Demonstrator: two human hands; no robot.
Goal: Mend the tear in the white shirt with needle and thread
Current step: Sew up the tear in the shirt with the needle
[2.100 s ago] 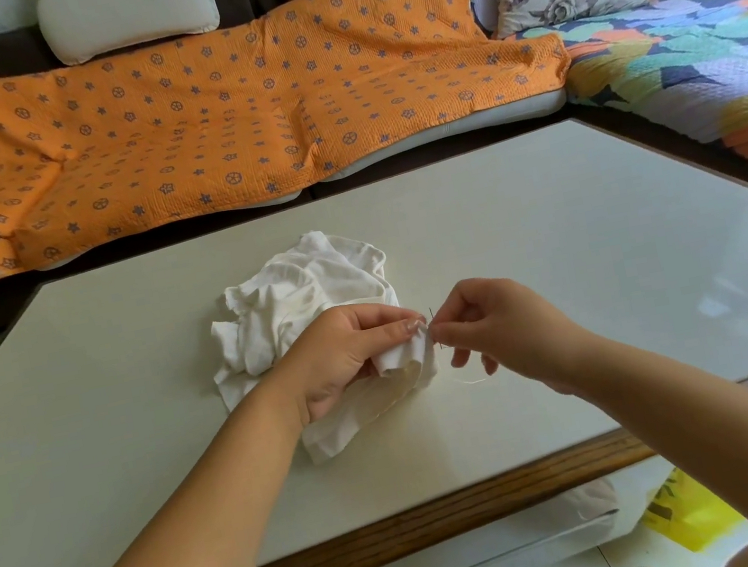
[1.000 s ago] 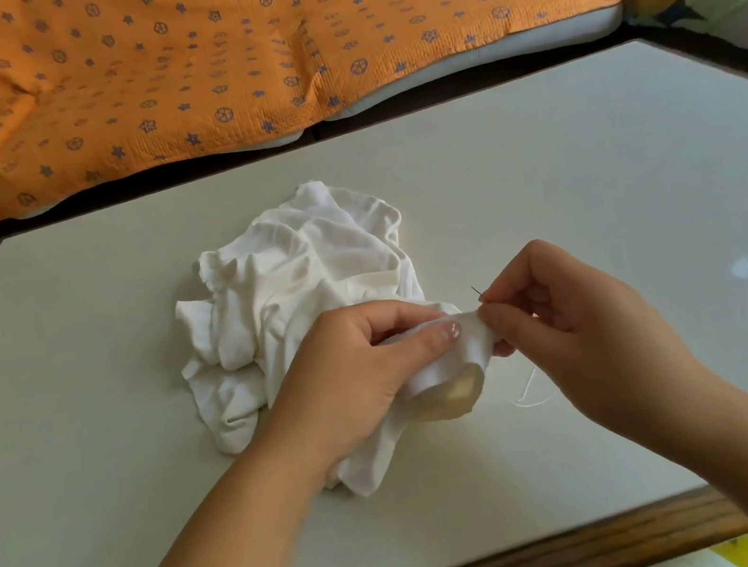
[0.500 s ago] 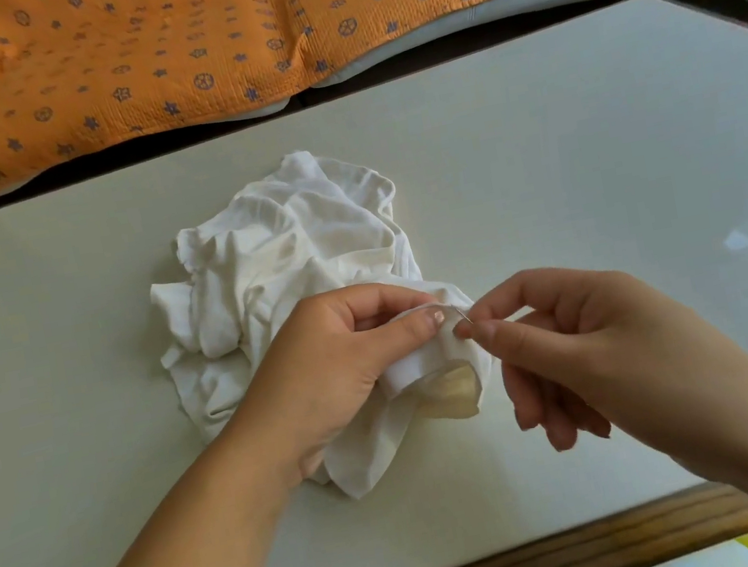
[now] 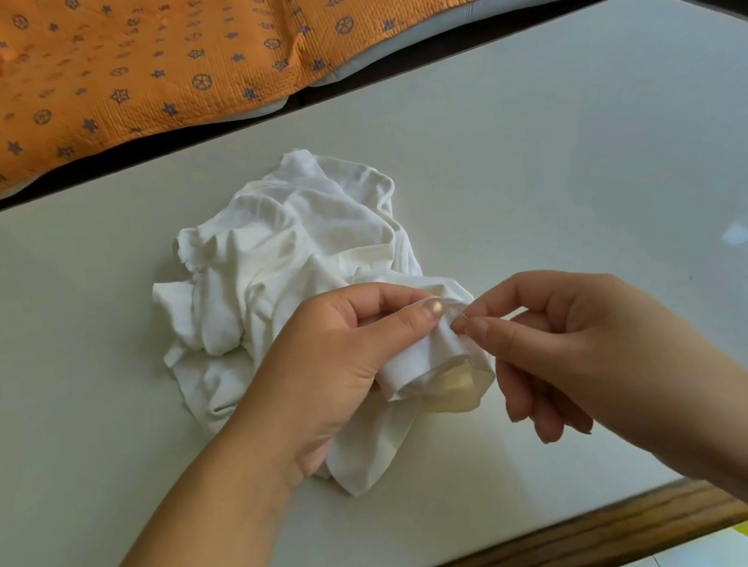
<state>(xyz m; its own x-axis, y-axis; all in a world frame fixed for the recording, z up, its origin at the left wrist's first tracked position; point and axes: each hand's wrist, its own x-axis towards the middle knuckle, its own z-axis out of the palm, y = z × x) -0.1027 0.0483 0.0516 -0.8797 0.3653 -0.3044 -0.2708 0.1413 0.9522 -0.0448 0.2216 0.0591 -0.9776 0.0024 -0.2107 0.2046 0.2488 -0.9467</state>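
White shirt (image 4: 300, 246) sits crumpled mid-desk (image 4: 587, 145), with its near edge lifted. Left hand (image 4: 341, 364) pinches a fold of the cloth between thumb and forefinger. Right hand (image 4: 571, 338) pinches the needle (image 4: 462, 316) thumb-to-forefinger right at that fold, its other fingers hanging loosely curled. I see the needle only as a small glint and can't make out the thread.

My handling call: the shirt is light, soft and limp, so it will bunch and slide on the glossy top. I'd hold it just beside the stitch line, kept taut. The needle is thin, slick and sharp, so grip it mid-shaft, off the tip.

No brand or legible writing. The orange quilt (image 4: 170, 44) shows only a star-and-flower print, and its corner tag is unreadable.
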